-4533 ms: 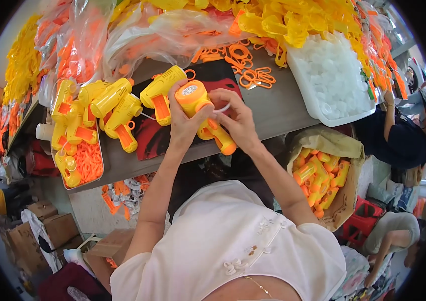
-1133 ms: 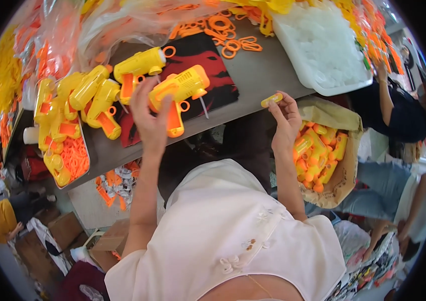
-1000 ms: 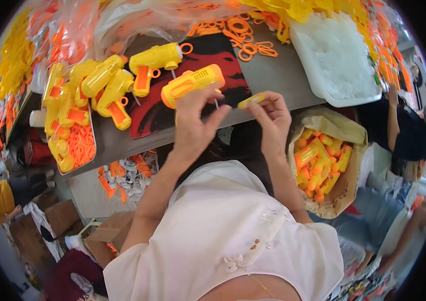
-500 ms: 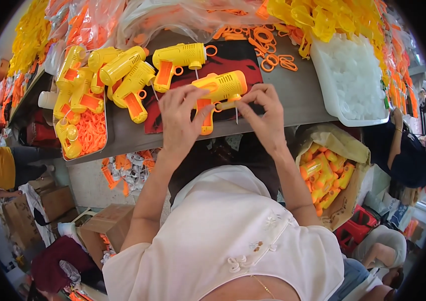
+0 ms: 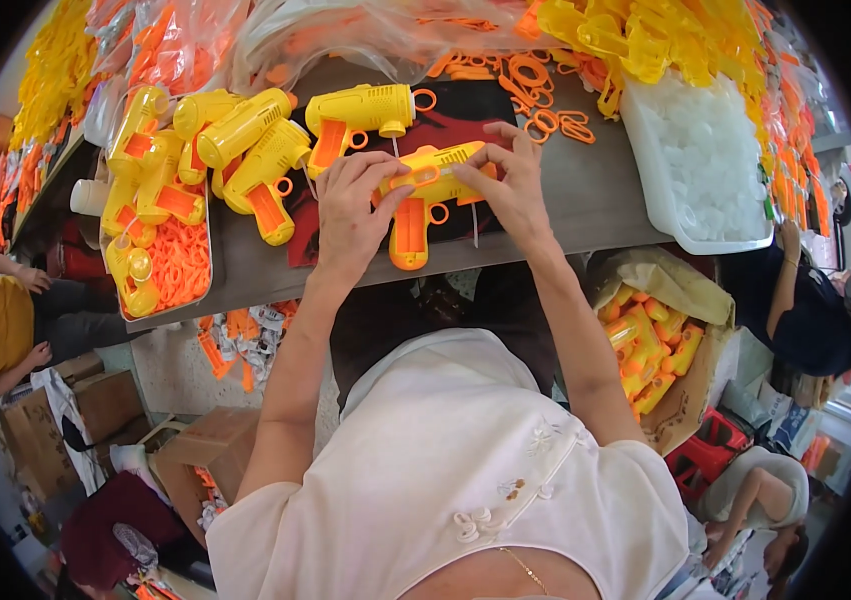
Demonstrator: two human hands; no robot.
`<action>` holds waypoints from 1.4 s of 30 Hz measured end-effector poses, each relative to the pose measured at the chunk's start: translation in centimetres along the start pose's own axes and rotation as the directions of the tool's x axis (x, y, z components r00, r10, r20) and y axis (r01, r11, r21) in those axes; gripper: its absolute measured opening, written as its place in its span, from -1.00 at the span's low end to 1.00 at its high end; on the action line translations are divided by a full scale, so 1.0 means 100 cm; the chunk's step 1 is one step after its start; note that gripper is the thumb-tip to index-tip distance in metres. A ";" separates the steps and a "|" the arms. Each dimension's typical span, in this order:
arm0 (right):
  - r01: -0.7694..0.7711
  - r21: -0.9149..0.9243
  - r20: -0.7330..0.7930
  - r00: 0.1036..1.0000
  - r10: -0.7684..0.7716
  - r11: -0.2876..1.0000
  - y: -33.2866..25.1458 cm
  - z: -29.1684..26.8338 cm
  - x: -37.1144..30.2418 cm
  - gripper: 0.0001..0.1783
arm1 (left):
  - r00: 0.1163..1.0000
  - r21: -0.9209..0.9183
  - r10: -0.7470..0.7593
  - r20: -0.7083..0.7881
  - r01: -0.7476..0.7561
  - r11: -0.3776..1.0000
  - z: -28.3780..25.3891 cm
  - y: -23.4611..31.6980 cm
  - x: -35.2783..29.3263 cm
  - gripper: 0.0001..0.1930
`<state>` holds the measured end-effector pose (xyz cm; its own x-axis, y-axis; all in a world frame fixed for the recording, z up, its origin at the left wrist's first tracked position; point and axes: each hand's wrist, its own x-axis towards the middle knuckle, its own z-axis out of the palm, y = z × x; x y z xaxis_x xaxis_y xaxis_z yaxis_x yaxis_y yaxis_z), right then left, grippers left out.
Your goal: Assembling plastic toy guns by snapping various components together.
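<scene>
Between my two hands is a yellow toy gun [image 5: 409,236] with an orange panel in its grip and an orange ring at the trigger. My left hand [image 5: 353,200] grips the rear of its body, thumb and fingers pinched near the top. Across from it, my right hand [image 5: 511,190] pinches the front part of the body, covering most of that end. The gun's upper side is turned partly up, and its grip points toward me. Close by on the left, another yellow toy gun [image 5: 360,110] lies on the dark red and black mat [image 5: 465,110].
More toy guns [image 5: 270,165] are heaped at left beside a tray of small orange parts [image 5: 181,265]. A white tub [image 5: 657,190] of translucent pieces stands at right. Orange rings [image 5: 530,80] lie at the back. Below the table's right edge, a sack [image 5: 715,300] holds yellow-orange pieces.
My right hand has moved up from under the barrel to the front of the toy gun's body. The gun has rolled, showing more of its top. At far left, a person in yellow has shifted.
</scene>
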<state>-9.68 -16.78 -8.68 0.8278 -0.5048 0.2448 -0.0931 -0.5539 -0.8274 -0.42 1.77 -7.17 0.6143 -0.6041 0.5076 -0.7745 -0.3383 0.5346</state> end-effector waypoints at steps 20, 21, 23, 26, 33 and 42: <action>0.609 -0.169 0.341 0.774 -0.534 0.775 -0.020 -0.006 0.002 -0.49 | 0.983 -0.271 -0.090 0.159 0.131 0.954 -0.008 -0.008 0.006 -0.79; 0.512 -0.121 0.283 0.839 -0.465 0.850 -0.019 -0.008 0.001 -0.48 | 0.983 -0.241 -0.096 0.156 0.132 0.961 -0.008 -0.008 0.005 -0.79; 0.521 -0.192 0.272 0.842 -0.465 0.831 -0.015 -0.009 -0.006 -0.47 | 0.990 -0.228 -0.069 0.124 0.096 0.969 -0.005 -0.010 0.005 -0.79; 0.559 -0.300 0.247 0.828 -0.503 0.773 -0.009 -0.007 -0.012 -0.46 | 0.996 -0.085 0.084 0.040 -0.080 0.993 -0.008 -0.006 0.001 -0.79; 0.037 0.248 0.345 0.930 -0.124 0.968 -0.010 -0.013 0.015 -0.61 | 0.973 0.064 0.232 0.005 -0.232 0.971 -0.003 -0.005 -0.005 -0.76; 0.035 -0.007 0.658 0.753 -0.021 0.999 -0.003 -0.001 0.064 -0.51 | 0.962 0.100 0.271 0.017 -0.272 0.957 0.000 -0.008 -0.001 -0.71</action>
<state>-4.44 -19.91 -6.78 0.9892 0.0672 -0.1303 -0.0682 -0.5758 -0.8148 0.19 2.08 -7.66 0.3785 -0.6851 0.6224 -0.9233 -0.2317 0.3064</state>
